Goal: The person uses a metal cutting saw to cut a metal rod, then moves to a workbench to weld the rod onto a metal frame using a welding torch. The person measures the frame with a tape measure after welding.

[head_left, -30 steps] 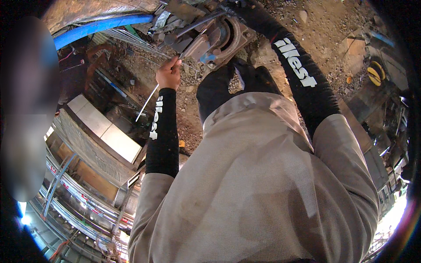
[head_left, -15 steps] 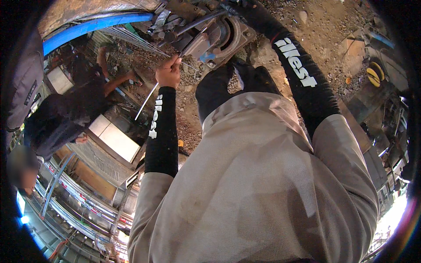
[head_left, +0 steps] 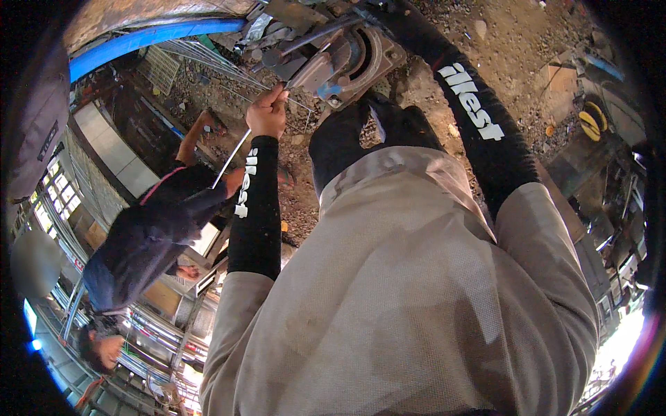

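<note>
1. The left hand (head_left: 267,114) is in the upper middle of the frame; its fingers are curled tightly around a thin rod (head_left: 232,159), with no gap that I can see.
2. The rod lies inside these fingers. Its longer visible part comes out below the hand and slopes toward the lower left, where its end appears in front of a co-worker's dark clothes (head_left: 149,225).
3. Above the fingers is the rusty metal machine (head_left: 347,66) with a blue patch. It is very near to the hand, but I cannot tell if the rod touches it.
4. The right arm, in a black sleeve (head_left: 465,97), reaches to the top edge, beside the machine's bar (head_left: 316,35). The right hand is not clear there, so I cannot tell how its fingers stand.
5. Other thin rods (head_left: 211,59) lie in the upper left, near a blue beam (head_left: 159,40).
</note>
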The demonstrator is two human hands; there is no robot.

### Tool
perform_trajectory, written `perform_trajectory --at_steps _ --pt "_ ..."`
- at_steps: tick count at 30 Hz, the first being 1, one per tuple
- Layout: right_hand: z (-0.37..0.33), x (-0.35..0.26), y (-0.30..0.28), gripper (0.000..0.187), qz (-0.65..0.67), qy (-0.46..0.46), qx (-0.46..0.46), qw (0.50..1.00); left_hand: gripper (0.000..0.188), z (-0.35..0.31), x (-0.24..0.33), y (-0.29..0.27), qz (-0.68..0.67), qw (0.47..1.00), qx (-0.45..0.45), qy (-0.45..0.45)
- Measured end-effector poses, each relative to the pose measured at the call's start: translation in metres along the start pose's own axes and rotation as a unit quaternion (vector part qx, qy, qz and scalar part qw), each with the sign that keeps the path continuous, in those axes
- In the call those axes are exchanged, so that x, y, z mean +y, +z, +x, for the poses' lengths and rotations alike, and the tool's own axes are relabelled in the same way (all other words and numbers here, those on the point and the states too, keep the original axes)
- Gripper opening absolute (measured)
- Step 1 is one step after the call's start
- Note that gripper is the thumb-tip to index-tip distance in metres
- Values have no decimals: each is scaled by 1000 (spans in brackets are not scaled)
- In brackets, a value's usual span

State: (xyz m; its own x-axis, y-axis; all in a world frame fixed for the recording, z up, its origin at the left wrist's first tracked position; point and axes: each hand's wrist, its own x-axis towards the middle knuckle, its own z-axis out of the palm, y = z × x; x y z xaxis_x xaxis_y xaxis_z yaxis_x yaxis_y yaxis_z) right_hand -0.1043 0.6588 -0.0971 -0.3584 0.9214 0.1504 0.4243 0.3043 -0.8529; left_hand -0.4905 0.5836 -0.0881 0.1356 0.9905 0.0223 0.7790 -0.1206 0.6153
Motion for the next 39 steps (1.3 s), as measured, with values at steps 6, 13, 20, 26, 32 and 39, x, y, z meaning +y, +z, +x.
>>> perform_trajectory --at_steps 6,13,20,26,32,39 --pt "-3 -2 -4 42 -8 6 22 1000 20 -5 5 2 -1 999 21 26" --pt "1 2 -3 43 1 32 63 998 18 -12 11 0 13 1000 -3 -8" --pt "24 20 24 44 -30 109 175 978 18 -7 8 3 -25 999 16 -12" --pt "65 27 83 45 -48 168 294 940 18 19 -11 6 -36 999 23 -28" --pt "85 39 101 46 -60 183 334 923 16 22 -12 11 2 1000 20 -23" --pt "102 51 115 47 -56 175 354 917 20 18 8 4 53 997 -16 -46"
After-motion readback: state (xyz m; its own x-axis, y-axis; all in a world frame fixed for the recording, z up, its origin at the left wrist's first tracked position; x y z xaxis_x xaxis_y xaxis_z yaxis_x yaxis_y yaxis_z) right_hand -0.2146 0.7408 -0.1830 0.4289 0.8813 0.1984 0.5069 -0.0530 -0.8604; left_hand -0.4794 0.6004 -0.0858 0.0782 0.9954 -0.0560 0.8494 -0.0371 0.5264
